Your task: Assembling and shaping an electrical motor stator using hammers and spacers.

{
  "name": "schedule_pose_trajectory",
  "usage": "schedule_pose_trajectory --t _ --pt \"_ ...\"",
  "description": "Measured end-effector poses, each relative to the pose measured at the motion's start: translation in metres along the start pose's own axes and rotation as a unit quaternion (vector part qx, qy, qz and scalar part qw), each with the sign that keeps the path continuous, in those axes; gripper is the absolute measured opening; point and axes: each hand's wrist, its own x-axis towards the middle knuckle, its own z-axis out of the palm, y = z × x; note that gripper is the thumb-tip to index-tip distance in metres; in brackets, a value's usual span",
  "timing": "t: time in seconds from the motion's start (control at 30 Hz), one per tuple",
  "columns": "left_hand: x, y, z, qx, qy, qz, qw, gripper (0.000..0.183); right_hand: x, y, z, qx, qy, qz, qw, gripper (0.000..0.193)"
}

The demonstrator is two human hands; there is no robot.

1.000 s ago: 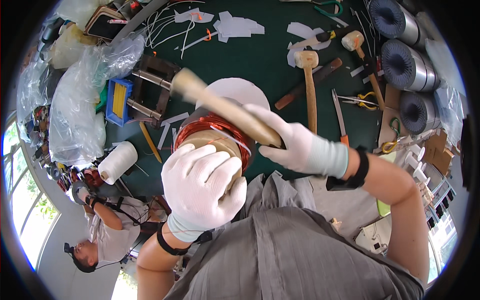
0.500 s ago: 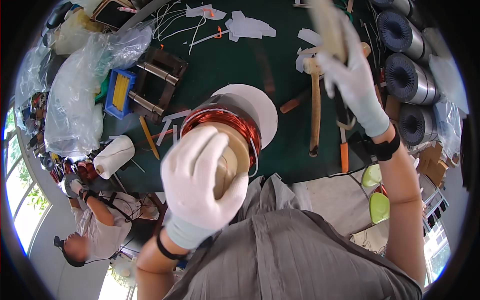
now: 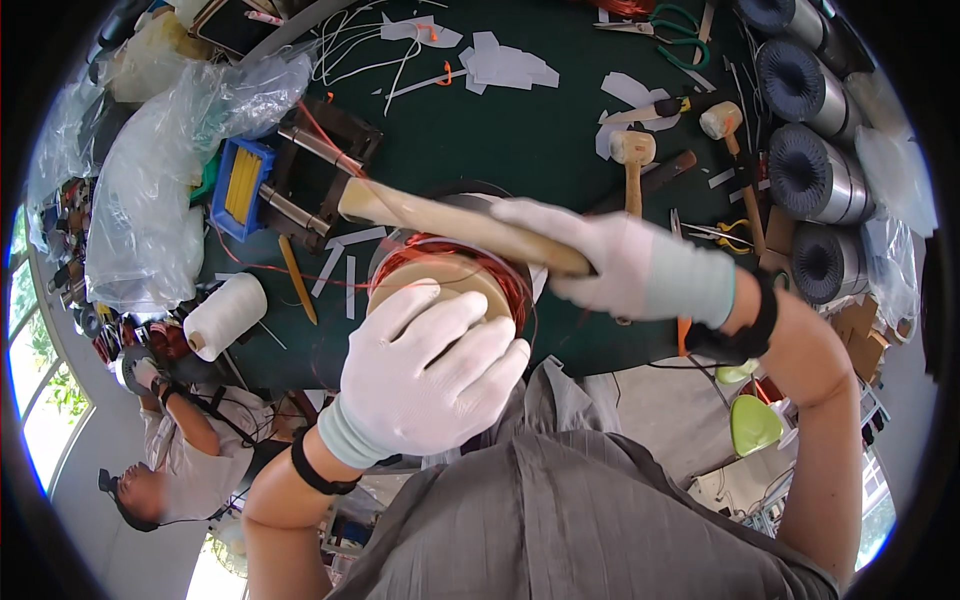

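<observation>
A motor stator wound with red enamelled copper wire coils [image 3: 512, 292] stands at the table's front edge. A round tan block [image 3: 436, 272] sits in its top. Over the block's near rim lies my white-gloved left hand [image 3: 428, 372], its fingers curled onto the block. My gloved right hand [image 3: 630, 258] is closed around the end of a flat wooden bat [image 3: 445, 222]. The bat is slanted across the far side of the coils, slightly blurred; I cannot tell whether it touches them. Loose red wires [image 3: 330, 135] stick out on the left.
Right of the stator lie mallets [image 3: 632, 148], yellow-handled pliers [image 3: 722, 236] and green scissors [image 3: 680, 40]. Wire spools [image 3: 805, 160] line the right edge. A metal frame [image 3: 320, 165], blue box [image 3: 240, 190] and white thread cone [image 3: 226, 315] are leftward. Another person [image 3: 195, 440] works at lower left.
My right hand has swung the wooden bat from the upper right, down and left to the coils. The left hand has shifted toward the block's near rim. Red wires now show on the left.
</observation>
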Motion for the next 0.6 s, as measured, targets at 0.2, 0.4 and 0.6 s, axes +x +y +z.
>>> schedule_pose_trajectory --t 0.2,0.4,0.6 --pt "0.012 0.034 0.009 0.038 0.085 -0.214 0.972 0.045 0.007 0.027 -0.044 0.252 0.361 0.082 0.894 0.081" --pt "0.009 0.014 0.013 0.005 0.095 -0.109 0.989 0.033 0.005 0.013 -0.039 -0.154 0.112 -0.066 0.979 0.075" --pt "0.005 -0.002 0.005 -0.033 -0.005 0.058 0.998 0.037 0.009 0.015 -0.005 -0.109 0.026 -0.072 0.991 0.079"
